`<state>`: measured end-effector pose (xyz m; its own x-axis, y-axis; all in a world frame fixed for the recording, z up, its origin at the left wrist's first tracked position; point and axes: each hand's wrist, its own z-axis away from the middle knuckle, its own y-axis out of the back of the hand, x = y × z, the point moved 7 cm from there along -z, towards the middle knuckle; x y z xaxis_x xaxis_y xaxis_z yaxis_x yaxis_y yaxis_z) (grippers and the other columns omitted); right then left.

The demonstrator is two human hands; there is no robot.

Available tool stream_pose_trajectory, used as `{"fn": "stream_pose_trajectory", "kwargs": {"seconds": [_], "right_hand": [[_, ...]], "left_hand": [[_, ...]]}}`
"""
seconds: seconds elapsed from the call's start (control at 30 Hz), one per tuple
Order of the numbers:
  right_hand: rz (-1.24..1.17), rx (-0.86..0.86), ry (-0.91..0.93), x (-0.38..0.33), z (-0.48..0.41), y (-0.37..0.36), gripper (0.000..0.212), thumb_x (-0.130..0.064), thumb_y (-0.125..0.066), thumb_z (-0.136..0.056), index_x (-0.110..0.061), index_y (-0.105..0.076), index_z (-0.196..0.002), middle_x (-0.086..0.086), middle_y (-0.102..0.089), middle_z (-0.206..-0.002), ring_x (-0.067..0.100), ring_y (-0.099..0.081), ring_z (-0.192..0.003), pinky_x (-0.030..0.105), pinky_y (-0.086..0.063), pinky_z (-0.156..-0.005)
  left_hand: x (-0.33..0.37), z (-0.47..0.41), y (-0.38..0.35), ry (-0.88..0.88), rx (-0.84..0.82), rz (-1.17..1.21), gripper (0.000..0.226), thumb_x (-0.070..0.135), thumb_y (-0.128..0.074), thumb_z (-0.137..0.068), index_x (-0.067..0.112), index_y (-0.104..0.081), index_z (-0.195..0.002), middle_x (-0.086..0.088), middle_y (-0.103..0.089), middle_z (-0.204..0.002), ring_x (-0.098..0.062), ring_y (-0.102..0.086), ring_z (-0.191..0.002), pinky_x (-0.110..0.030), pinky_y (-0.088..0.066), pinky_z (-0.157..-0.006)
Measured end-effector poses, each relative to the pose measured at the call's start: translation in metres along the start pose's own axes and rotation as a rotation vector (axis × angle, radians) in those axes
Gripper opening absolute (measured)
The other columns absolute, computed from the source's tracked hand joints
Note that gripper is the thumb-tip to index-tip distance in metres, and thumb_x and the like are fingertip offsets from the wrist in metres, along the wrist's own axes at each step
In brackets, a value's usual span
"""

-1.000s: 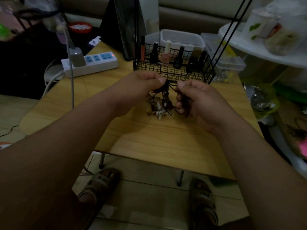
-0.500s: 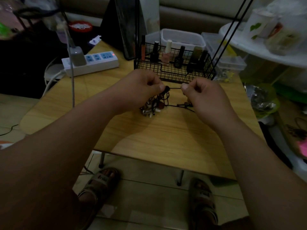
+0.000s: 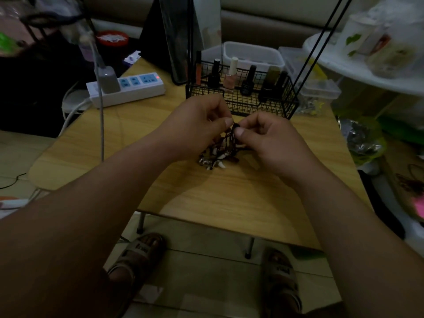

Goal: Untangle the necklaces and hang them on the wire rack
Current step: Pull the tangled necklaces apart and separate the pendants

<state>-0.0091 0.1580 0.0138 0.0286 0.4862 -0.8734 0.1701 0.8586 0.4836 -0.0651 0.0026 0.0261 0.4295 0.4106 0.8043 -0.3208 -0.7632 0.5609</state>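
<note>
Both hands meet over the middle of the wooden table [image 3: 229, 203], thumbs almost touching. The left hand [image 3: 195, 127] and the right hand [image 3: 271, 143] each pinch dark cord between thumb and curled fingers at the top of the tangled necklaces [image 3: 216, 158], drawing the cords up into a small peak. The lower part of the tangle, with pale and metallic pendants, lies on the table just near of the hands. In the dim light single strands cannot be told apart, and part of the knot is hidden behind the fingers. Just beyond the hands stands the black wire rack [image 3: 259, 104], its basket holding nail polish bottles [image 3: 229, 79]. Its thin uprights run out of the top edge, so the upper part is cut off. A white power strip [image 3: 137, 88] lies far left
</note>
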Motion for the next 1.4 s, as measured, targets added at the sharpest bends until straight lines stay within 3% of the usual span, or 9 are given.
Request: {"fn": "stream_pose_trajectory", "kwargs": {"seconds": [0.17, 0.33, 0.5, 0.63, 0.73, 0.87, 1.03, 1.27, 1.4], "right_hand": [[-0.005, -0.011, 0.002, 0.000, 0.000, -0.001, 0.013, -0.027, -0.072, -0.091, -0.024, -0.062, -0.084, -0.004, -0.062, -0.073, 0.013, -0.056, -0.067, 0.038, -0.045, -0.063], [-0.080, -0.055, 0.001, 0.001, 0.001, -0.004, 0.018, -0.019, -0.080, -0.089, -0.019, -0.063, -0.095, 0.013, -0.068, -0.078, 0.025, -0.064, -0.071, 0.049, -0.055, -0.070], [0.100, -0.047, 0.035, -0.001, 0.002, -0.003, 0.009, -0.022, -0.076, -0.093, -0.028, -0.070, -0.098, 0.003, -0.074, -0.082, 0.018, -0.072, -0.075, 0.034, -0.055, -0.063], [0.128, 0.050, 0.037, 0.000, 0.000, 0.005, 0.005, -0.028, -0.072, -0.097, -0.026, -0.071, -0.093, -0.005, -0.072, -0.083, 0.007, -0.069, -0.075, 0.025, -0.053, -0.066], [-0.029, 0.072, -0.032, 0.005, -0.001, 0.009, 0.007, -0.026, -0.068, -0.099, -0.021, -0.070, -0.095, -0.001, -0.075, -0.089, 0.014, -0.074, -0.086, 0.039, -0.061, -0.084], [-0.320, 0.046, -0.125, 0.011, -0.003, 0.009, 0.015, -0.028, -0.061, -0.103, -0.022, -0.067, -0.090, 0.000, -0.077, -0.091, 0.026, -0.074, -0.099, 0.051, -0.055, -0.101], [-0.410, 0.029, -0.093, 0.004, -0.002, 0.006, 0.017, -0.025, -0.060, -0.104, -0.016, -0.064, -0.090, 0.004, -0.069, -0.082, 0.019, -0.068, -0.077, 0.038, -0.057, -0.074], [-0.380, 0.088, -0.090, 0.002, 0.000, 0.015, 0.019, -0.029, -0.067, -0.100, -0.018, -0.064, -0.084, -0.003, -0.060, -0.066, 0.019, -0.065, -0.070, 0.039, -0.053, -0.072], [-0.337, 0.074, -0.126, 0.005, 0.000, 0.022, 0.023, -0.036, -0.066, -0.099, -0.018, -0.066, -0.085, -0.005, -0.053, -0.062, 0.014, -0.055, -0.060, 0.036, -0.049, -0.068]], "left_hand": [[0.006, 0.000, -0.002, -0.081, -0.027, -0.062, 0.004, 0.023, -0.068, -0.099, 0.025, -0.068, -0.096, 0.012, -0.068, -0.094, -0.001, -0.062, -0.090, -0.007, -0.044, -0.071], [0.007, 0.000, 0.001, -0.101, -0.031, -0.070, 0.004, 0.024, -0.069, -0.099, 0.027, -0.070, -0.095, 0.015, -0.069, -0.093, 0.003, -0.062, -0.092, -0.006, -0.042, -0.076], [-0.001, -0.001, 0.002, -0.099, 0.017, -0.187, 0.003, 0.037, -0.066, -0.097, 0.035, -0.067, -0.095, 0.020, -0.068, -0.095, -0.006, -0.063, -0.100, -0.052, -0.050, -0.097], [-0.003, 0.000, 0.003, -0.053, 0.056, -0.250, 0.004, 0.027, -0.062, -0.102, 0.027, -0.063, -0.098, 0.010, -0.065, -0.097, -0.012, -0.061, -0.094, -0.039, -0.054, -0.081], [-0.008, 0.000, -0.001, -0.004, 0.039, -0.310, 0.004, 0.024, -0.059, -0.104, 0.023, -0.060, -0.100, 0.009, -0.062, -0.094, -0.009, -0.059, -0.089, -0.028, -0.048, -0.071], [-0.010, 0.000, -0.002, 0.125, 0.031, -0.031, 0.006, 0.025, -0.060, -0.103, 0.020, -0.060, -0.102, 0.007, -0.071, -0.102, -0.009, -0.067, -0.095, -0.036, -0.057, -0.079], [-0.007, 0.003, -0.020, 0.230, -0.098, 0.398, 0.018, 0.034, -0.063, -0.102, 0.018, -0.059, -0.108, -0.002, -0.079, -0.104, -0.018, -0.074, -0.105, -0.043, -0.055, -0.099], [-0.001, 0.006, -0.022, 0.158, -0.146, 0.171, 0.013, 0.029, -0.069, -0.099, 0.016, -0.069, -0.099, -0.006, -0.073, -0.085, -0.010, -0.063, -0.072, -0.033, -0.052, -0.067], [-0.005, 0.001, -0.010, 0.208, -0.060, 0.443, 0.013, 0.021, -0.059, -0.105, 0.019, -0.061, -0.092, -0.004, -0.073, -0.092, -0.020, -0.072, -0.095, -0.049, -0.055, -0.100]]}}
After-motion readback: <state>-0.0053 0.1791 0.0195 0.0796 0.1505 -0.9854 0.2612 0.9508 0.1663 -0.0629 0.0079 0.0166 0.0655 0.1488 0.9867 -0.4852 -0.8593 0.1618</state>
